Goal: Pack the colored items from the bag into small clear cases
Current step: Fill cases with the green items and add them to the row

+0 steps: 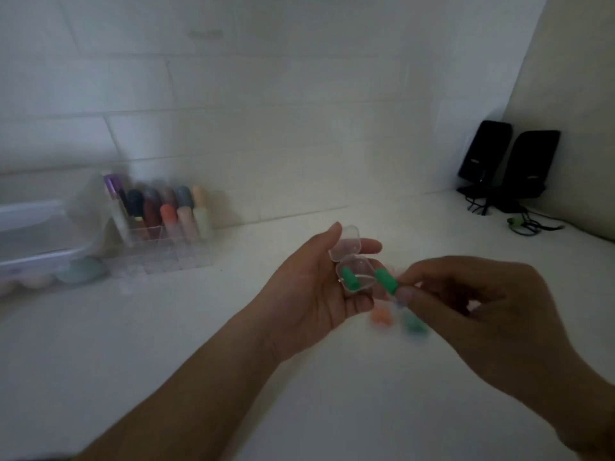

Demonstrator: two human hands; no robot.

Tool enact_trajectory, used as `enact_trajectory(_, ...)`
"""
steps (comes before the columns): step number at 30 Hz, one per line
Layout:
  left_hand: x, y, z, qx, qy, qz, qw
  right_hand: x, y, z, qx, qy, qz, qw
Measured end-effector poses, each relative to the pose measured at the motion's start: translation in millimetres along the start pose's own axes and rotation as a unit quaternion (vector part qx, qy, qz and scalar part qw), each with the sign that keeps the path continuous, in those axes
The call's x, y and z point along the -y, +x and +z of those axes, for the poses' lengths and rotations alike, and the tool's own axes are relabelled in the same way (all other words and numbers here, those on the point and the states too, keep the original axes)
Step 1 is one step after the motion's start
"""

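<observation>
My left hand [316, 287] holds a small clear case [352, 264] with its lid flipped up. One green piece [350, 278] lies inside the case. My right hand [466, 301] pinches a second green piece [386, 281] right at the case's right edge. On the white table below the hands lie a blurred orange piece [381, 317] and another green piece [412, 322]. No bag is clearly visible.
A clear organiser [159, 227] with several coloured sticks stands at the left by the wall. A clear plastic box [43, 234] sits beside it, over pastel round things [81, 271]. Two black speakers [509, 158] with cables stand at the back right corner.
</observation>
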State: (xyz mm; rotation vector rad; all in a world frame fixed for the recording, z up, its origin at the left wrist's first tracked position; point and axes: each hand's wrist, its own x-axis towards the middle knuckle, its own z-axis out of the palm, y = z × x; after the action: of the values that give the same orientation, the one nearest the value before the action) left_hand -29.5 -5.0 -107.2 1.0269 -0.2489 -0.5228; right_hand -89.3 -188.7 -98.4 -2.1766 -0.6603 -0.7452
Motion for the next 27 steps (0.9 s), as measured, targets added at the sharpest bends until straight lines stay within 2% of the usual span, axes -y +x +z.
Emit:
enact_trajectory(5, 10, 1, 0, 0.059, 0.015, -0.033, 0.998, -11, -4, 15, -0.031, 0.027, 0.065, 0.997)
enact_trajectory(15, 15, 3, 0, 0.101, 0.008, -0.046, 0.994, -13, -3, 15, 0.014, -0.056, 0.07, 0.996)
enact_trajectory(20, 15, 3, 2, 0.101, 0.007, -0.041, 0.994, -11, 0, 4, -0.061, 0.005, 0.089, 0.994)
enact_trajectory(23, 20, 2, 3, 0.07, 0.112, 0.016, 0.991, -11, 2, 1, -0.072, 0.004, 0.121, 0.99)
enact_trajectory(25, 25, 1, 3, 0.05, 0.261, 0.096, 0.959, -14, 0, 2, -0.037, -0.015, 0.149, 0.988)
enact_trajectory(27, 29, -1, 4, 0.069, 0.355, 0.153, 0.92, -15, -2, 4, 0.019, -0.051, 0.168, 0.984)
